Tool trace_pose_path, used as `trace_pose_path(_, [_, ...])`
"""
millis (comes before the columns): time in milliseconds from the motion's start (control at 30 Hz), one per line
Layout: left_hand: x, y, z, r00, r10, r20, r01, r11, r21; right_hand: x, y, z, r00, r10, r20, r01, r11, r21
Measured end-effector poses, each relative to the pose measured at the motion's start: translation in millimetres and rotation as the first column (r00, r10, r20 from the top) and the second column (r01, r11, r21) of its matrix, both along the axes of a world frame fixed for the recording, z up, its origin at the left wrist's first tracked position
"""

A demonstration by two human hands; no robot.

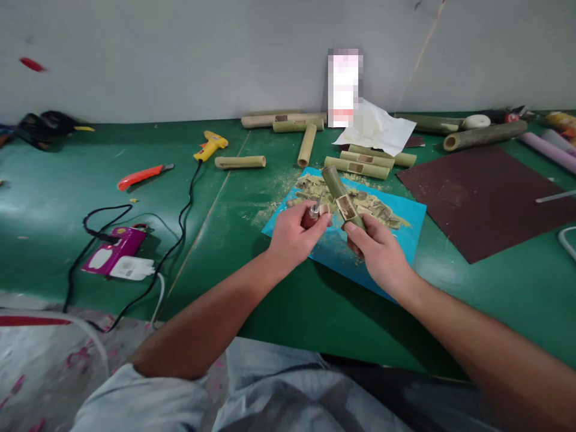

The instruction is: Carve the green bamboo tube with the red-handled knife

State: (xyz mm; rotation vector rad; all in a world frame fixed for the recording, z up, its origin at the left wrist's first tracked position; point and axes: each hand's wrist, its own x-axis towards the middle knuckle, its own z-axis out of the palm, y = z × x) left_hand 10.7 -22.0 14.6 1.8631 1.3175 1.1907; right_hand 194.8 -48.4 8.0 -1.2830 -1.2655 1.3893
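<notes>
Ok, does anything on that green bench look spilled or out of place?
Yes: pale bamboo shavings are heaped on the blue mat, and fine chips spill off its left edge onto the green table. The black cord trails loosely across it.

Green bamboo tube (341,197) with rectangular cut-out, tilted over blue mat, red-handled carving tool (312,216) just beside

My left hand (292,235) is covering most of the red tool handle (309,217); its blade is too small to make out. My right hand (377,251) is hiding the bamboo tube's (341,193) near end. The upright thing by the wall (344,87) is blurring out. The white tube (567,241) is running off the right edge.
</notes>
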Motion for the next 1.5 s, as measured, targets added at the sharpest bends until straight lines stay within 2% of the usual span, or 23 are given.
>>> trace_pose_path(100, [1.0, 0.3, 1.9, 0.992, 0.0, 0.123, 0.016, 0.992, -0.129, 2.0, 1.1, -2.1, 0.999, 0.002, 0.051, -0.004, 0.999, 0.045])
trace_pose_path(200, [1.5, 0.8, 1.2, 0.972, -0.027, 0.231, 0.083, 0.969, -0.233, 2.8, 1.1, -3.6, 0.996, 0.003, 0.088, -0.006, 0.999, 0.034])
trace_pose_path(300, [1.9, 2.5, 1.7, 0.924, -0.053, 0.38, 0.201, 0.911, -0.361, 2.3, -0.4, -2.9, 0.991, 0.008, 0.132, -0.011, 1.0, 0.022])
trace_pose_path(367, [1.3, 4.2, 5.1, 0.867, -0.046, 0.496, 0.289, 0.857, -0.427, 1.7, -1.4, -1.5, 0.989, 0.012, 0.149, -0.014, 1.0, 0.015])
trace_pose_path(433, [-0.8, 6.1, 11.3, 0.793, -0.034, 0.608, 0.372, 0.817, -0.44, 2.2, -1.1, -0.2, 0.988, 0.025, 0.149, -0.026, 1.0, 0.006])
trace_pose_path(500, [-4.8, 8.4, 18.4, 0.702, -0.016, 0.712, 0.426, 0.811, -0.402, 4.3, 1.1, 0.2, 0.99, 0.021, 0.143, -0.02, 1.0, -0.008])
trace_pose_path(567, [-10.1, 11.3, 23.6, 0.644, 0.023, 0.765, 0.407, 0.836, -0.368, 7.8, 4.1, -0.2, 0.99, -0.015, 0.138, 0.017, 1.0, -0.008])
trace_pose_path(633, [-15.5, 14.5, 24.8, 0.665, 0.082, 0.742, 0.309, 0.875, -0.373, 10.8, 6.1, -0.9, 0.989, -0.052, 0.135, 0.049, 0.998, 0.029])
trace_pose_path(733, [-20.7, 17.8, 20.4, 0.817, 0.16, 0.554, 0.107, 0.902, -0.419, 11.4, 4.7, -0.6, 0.993, -0.041, 0.108, 0.036, 0.998, 0.043])
trace_pose_path(800, [-20.8, 17.6, 16.7, 0.904, 0.156, 0.397, 0.024, 0.91, -0.413, 9.6, 1.9, 0.7, 0.994, 0.006, 0.11, -0.009, 1.0, 0.027])
trace_pose_path(867, [-18.4, 15.2, 14.4, 0.947, 0.123, 0.296, 0.0, 0.923, -0.384, 7.7, -0.3, 2.3, 0.989, 0.048, 0.139, -0.051, 0.999, 0.017])
trace_pose_path(1100, [-0.9, 0.6, 11.5, 0.978, -0.002, 0.209, 0.068, 0.949, -0.308, 6.3, -1.6, 1.1, 0.96, 0.102, 0.26, -0.12, 0.991, 0.057])
trace_pose_path(1300, [4.0, -2.7, 5.6, 0.992, 0.055, 0.114, -0.03, 0.976, -0.214, 6.0, -4.1, -2.6, 0.879, 0.081, 0.47, -0.147, 0.984, 0.105])
trace_pose_path(1500, [2.2, -1.6, 1.1, 0.984, 0.028, 0.174, 0.013, 0.973, -0.232, 7.1, -4.4, -1.3, 0.825, 0.033, 0.564, -0.166, 0.969, 0.185])
